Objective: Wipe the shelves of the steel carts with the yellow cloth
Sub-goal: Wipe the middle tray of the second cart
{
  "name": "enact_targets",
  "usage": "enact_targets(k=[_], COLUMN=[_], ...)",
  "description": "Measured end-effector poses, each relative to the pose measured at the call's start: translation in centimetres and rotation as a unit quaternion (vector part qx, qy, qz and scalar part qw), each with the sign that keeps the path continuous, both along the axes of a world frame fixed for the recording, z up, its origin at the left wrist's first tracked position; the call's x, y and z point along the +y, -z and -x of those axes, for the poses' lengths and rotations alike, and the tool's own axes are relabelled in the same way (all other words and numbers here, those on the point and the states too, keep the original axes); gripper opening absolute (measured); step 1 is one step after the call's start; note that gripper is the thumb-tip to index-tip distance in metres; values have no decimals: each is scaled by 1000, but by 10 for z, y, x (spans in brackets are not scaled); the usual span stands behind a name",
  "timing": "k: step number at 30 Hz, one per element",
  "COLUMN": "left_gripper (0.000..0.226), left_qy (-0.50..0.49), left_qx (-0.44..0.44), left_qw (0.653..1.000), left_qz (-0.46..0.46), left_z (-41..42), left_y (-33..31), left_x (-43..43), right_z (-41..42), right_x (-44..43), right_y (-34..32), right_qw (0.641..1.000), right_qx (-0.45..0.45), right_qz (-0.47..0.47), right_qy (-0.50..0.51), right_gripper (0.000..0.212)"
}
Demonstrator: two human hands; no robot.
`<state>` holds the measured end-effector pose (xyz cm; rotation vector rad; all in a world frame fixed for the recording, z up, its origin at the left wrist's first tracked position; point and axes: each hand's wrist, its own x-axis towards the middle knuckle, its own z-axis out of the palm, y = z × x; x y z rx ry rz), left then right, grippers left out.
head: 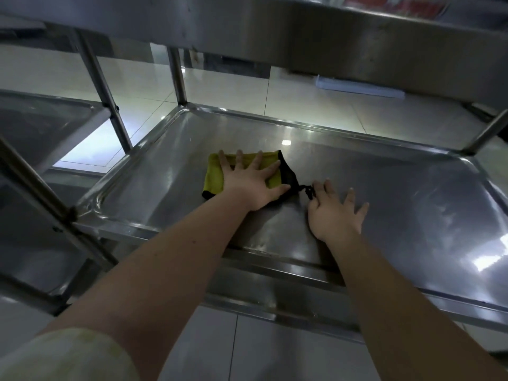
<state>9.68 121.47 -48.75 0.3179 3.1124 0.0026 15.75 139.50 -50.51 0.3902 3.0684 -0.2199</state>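
Under the brushed-steel underside of an upper shelf (302, 28), a wide rectangular tray shelf (384, 188) of polished stainless steel fills the middle of the view, its raised rim rounded at the corners and its flat bed glossy with streaked reflections. To the left stands a second cart (41, 125) of the same metal, with a similar rimmed shelf and slim tubular posts. Pale glossy floor tiles (220, 86) show beyond the far rim. Two bare forearms reach in from the near side, with a light sleeve (68, 356) at the near left. The left hand (251, 182) lies flat, fingers straight and splayed, pressing on the yellow cloth (214, 174), a soft folded square with black edging, left of the shelf's centre. The right hand (334, 215) rests palm-down on bare steel just right of it, fingers spread and grasping nothing, beside the cloth's small black cord loop (308, 189).
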Motion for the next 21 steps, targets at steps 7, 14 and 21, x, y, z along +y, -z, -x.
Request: enact_targets(k=[7, 14, 21], left_gripper=[69, 73, 79], left_qy=[-96, -37, -117], left_qx=[-15, -10, -27], left_qw=[994, 998, 991], left_qz=[-39, -57, -54], left_z=[-15, 13, 49], left_y=[8, 12, 6], left_x=[17, -15, -122], right_z=[38, 46, 47], right_x=[-21, -10, -10], right_y=[-11, 1, 5], right_qw=[999, 997, 997], right_qx=[-14, 19, 14], right_qz=[20, -1, -16], right_qy=[-36, -80, -80], right_gripper=[53, 57, 56])
